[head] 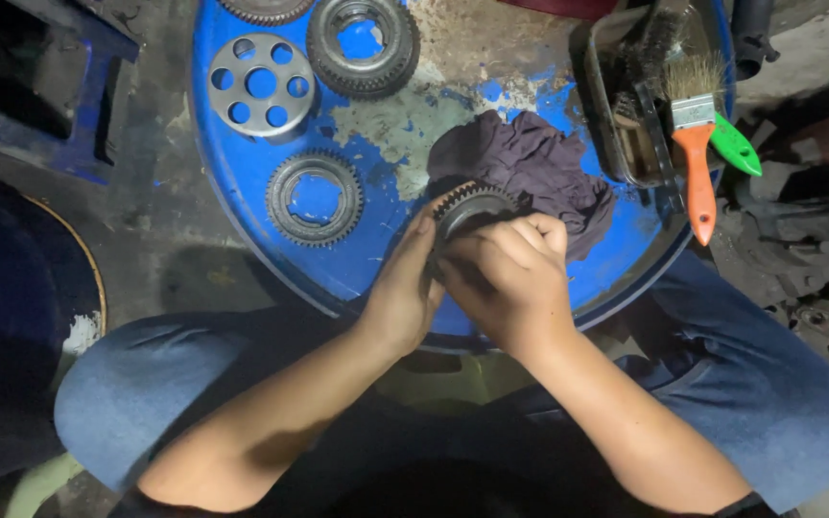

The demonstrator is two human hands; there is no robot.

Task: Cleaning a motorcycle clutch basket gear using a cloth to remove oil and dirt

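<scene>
Both hands, left hand [403, 293] and right hand [509, 273], clamped around a toothed gear [472, 204] over the blue drum lid [242, 182], dark rag [539, 163] at one o'clock.

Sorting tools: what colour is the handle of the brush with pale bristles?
Orange, on the brush; head view.

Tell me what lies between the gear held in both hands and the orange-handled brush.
In the head view, a crumpled dark purple rag lies on the blue drum top between the held gear and the orange-handled brush.
</scene>
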